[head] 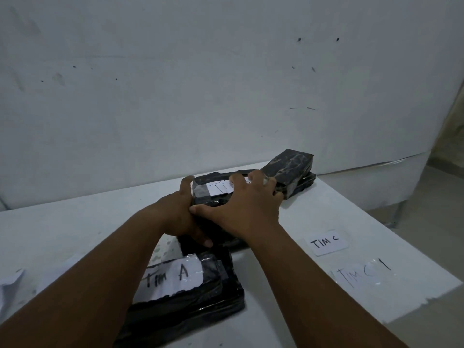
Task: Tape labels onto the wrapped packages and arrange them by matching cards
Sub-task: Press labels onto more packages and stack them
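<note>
A black wrapped package (200, 197) lies in the middle of the white table (75, 227), with a white label (221, 188) on top whose writing is half hidden. My left hand (182, 217) grips the package's left side. My right hand (247, 207) presses flat on its top and label, fingers spread. A nearer black package (200, 297) carries a taped label reading "Tim A" (173, 275). Two more black packages (288, 169) are stacked at the back right. A loose card "Tim C" (326, 243) lies on the right, and a taped "Tim C 1" marking (364, 272) sits below it.
A white wall (226, 84) stands right behind the table. A crumpled white paper (10, 285) lies at the left edge. The table's right edge (401, 234) drops off to a tiled floor.
</note>
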`<state>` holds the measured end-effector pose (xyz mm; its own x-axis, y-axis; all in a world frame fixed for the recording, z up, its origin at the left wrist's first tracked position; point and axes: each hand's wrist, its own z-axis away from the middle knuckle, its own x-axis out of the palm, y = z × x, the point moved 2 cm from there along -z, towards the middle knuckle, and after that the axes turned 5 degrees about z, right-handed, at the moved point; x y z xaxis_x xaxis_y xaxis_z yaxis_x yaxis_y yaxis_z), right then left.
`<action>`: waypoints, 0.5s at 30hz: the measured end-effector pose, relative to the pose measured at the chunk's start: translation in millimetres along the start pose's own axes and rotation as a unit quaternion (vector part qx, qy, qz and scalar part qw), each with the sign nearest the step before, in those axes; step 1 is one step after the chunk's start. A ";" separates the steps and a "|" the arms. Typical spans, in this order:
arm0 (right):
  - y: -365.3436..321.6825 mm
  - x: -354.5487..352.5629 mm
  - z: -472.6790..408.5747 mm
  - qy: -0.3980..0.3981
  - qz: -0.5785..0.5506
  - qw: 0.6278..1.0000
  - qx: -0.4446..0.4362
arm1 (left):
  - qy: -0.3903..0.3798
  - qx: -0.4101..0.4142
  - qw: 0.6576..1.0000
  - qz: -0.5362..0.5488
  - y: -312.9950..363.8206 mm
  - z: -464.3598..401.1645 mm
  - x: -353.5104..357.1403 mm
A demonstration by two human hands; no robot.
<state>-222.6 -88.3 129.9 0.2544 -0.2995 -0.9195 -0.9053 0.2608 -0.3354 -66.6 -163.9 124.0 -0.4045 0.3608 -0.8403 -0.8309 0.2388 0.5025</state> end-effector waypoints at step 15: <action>64.1 -22.4 27.4 0.179 -0.158 0.971 -0.028 | 0.275 0.229 0.932 0.058 110.3 77.7 -4.9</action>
<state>-277.0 -39.7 123.4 0.3963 -0.6589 -0.6394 -0.8210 0.0574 -0.5680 -126.6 -69.3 199.3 -0.7208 -0.0793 -0.6885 -0.5705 0.6321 0.5244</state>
